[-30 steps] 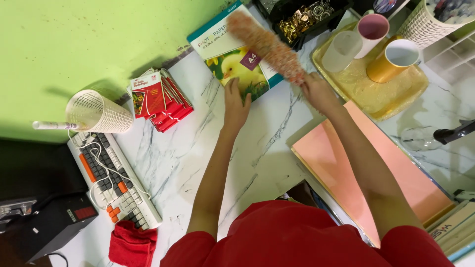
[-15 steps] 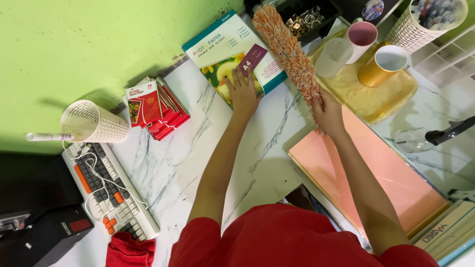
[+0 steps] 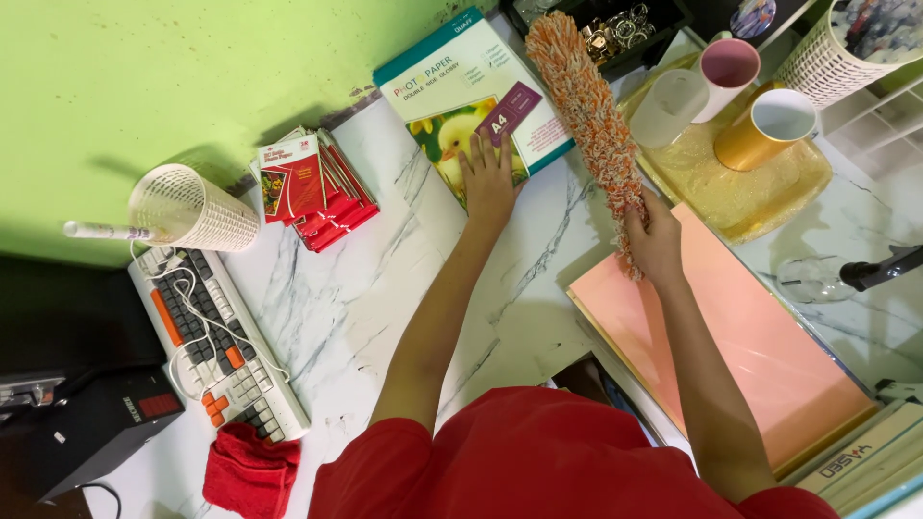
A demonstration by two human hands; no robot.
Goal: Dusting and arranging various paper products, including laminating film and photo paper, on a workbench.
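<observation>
My right hand (image 3: 656,242) grips the handle end of a fluffy orange-and-white duster (image 3: 585,106), whose head points away from me over the marble desk (image 3: 365,308). My left hand (image 3: 488,175) lies flat, fingers spread, on a green-edged pack of photo paper (image 3: 452,86) with a chick picture. The duster lies just to the right of that pack, its tip near a black organiser.
A yellow tray (image 3: 760,197) holds a pink mug (image 3: 726,69), a gold mug (image 3: 769,125) and a frosted cup (image 3: 668,108). Pink sheets (image 3: 760,356) lie right. Red packets (image 3: 312,187), a mesh basket (image 3: 192,207), a keyboard (image 3: 216,341) and a red cloth (image 3: 248,471) lie left.
The duster swung from lying across the photo paper pack to its right side, pointing more upright. My right hand drew back toward me. My left hand stayed on the pack.
</observation>
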